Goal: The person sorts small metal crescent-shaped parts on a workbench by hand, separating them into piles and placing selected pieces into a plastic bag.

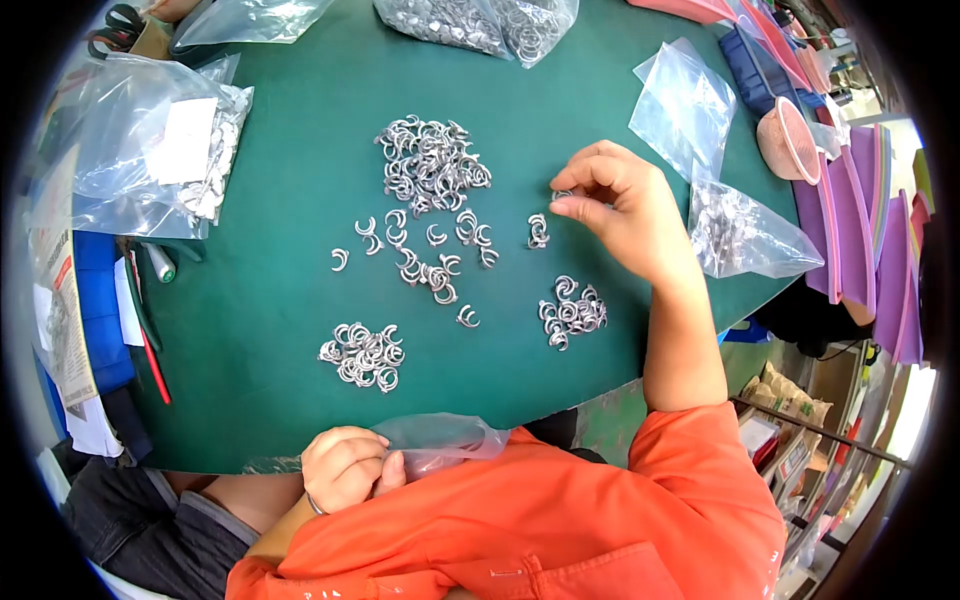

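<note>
My right hand [622, 205] is closed in a pinch above the green table, with a small silver crescent-shaped metal piece [562, 194] at its fingertips. Just below it lies a small cluster of crescent pieces [538, 232]. At the table's near edge my left hand [345, 466] is closed on the end of a clear plastic bag [440, 440]. A large heap of crescents [430, 163] lies farther back, with loose ones [430, 272] scattered in front. Smaller piles sit at the near left [362, 356] and near right [572, 312].
Filled clear bags stand at the far edge [450, 25], the left [150, 150] and the right [745, 230]. A flat clear bag [685, 105] lies beside a pink basket [787, 140]. A red pen [156, 370] is near blue bins [98, 300].
</note>
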Demonstrator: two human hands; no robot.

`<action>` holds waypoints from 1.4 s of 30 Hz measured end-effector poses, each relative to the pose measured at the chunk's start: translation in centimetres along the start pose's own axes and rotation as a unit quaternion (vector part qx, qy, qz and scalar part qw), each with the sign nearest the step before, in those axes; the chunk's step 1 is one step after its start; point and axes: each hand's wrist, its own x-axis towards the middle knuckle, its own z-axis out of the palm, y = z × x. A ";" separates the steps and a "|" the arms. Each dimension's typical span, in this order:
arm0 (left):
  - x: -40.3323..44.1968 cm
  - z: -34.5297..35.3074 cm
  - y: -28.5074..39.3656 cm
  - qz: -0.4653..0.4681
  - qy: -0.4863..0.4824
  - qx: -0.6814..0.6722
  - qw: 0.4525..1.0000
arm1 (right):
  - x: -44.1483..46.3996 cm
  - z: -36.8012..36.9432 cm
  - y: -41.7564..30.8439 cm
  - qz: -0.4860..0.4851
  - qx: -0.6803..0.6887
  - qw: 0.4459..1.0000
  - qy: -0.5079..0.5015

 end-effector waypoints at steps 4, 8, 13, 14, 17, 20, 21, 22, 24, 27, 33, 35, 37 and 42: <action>0.1 0.0 0.1 0.005 -0.002 0.006 1.000 | 0.0 -1.0 0.8 0.047 -0.063 0.996 -0.050; -0.1 0.0 0.0 0.006 0.000 0.010 1.000 | -0.2 -1.1 0.4 -0.111 -0.061 0.987 -0.100; -0.1 0.1 0.0 0.006 0.007 0.018 1.000 | -0.3 0.3 0.2 -0.146 -0.095 0.979 -0.108; -0.1 0.1 0.1 0.005 0.009 0.017 1.000 | -0.3 0.2 0.2 -0.147 -0.096 0.978 -0.109; -0.1 0.1 0.1 0.001 0.009 0.016 1.000 | -0.4 0.3 0.0 -0.127 -0.096 0.981 -0.114; -0.1 0.0 0.0 0.004 0.004 0.019 1.000 | -0.4 0.5 -0.1 -0.152 -0.109 0.978 -0.087; -0.2 0.0 0.0 0.005 0.003 0.017 1.000 | -0.4 0.5 -0.2 -0.147 -0.096 0.982 -0.077; -0.2 0.0 0.0 0.006 0.003 0.017 1.000 | -0.3 0.5 -0.3 -0.143 -0.082 0.984 -0.066; -0.2 0.0 -0.1 0.005 0.004 0.017 1.000 | -0.3 0.4 -0.7 -0.124 -0.033 0.990 -0.063; -0.2 0.0 0.0 0.006 0.004 0.015 1.000 | -0.2 0.4 -0.7 -0.075 0.044 0.994 -0.061; -0.2 -0.1 -0.1 0.013 -0.003 0.016 1.000 | -0.2 0.6 -0.7 0.051 0.126 0.986 -0.093; -0.1 -0.1 -0.1 0.016 -0.005 0.018 1.000 | 0.0 0.8 -0.6 0.065 0.116 0.987 -0.092; -0.1 -0.1 -0.1 0.018 -0.005 0.019 1.000 | 0.2 1.1 -0.6 0.043 0.063 0.995 -0.059; -0.2 -0.1 -0.1 0.018 -0.001 0.021 1.000 | 0.5 1.0 0.0 -0.092 -0.043 0.995 0.012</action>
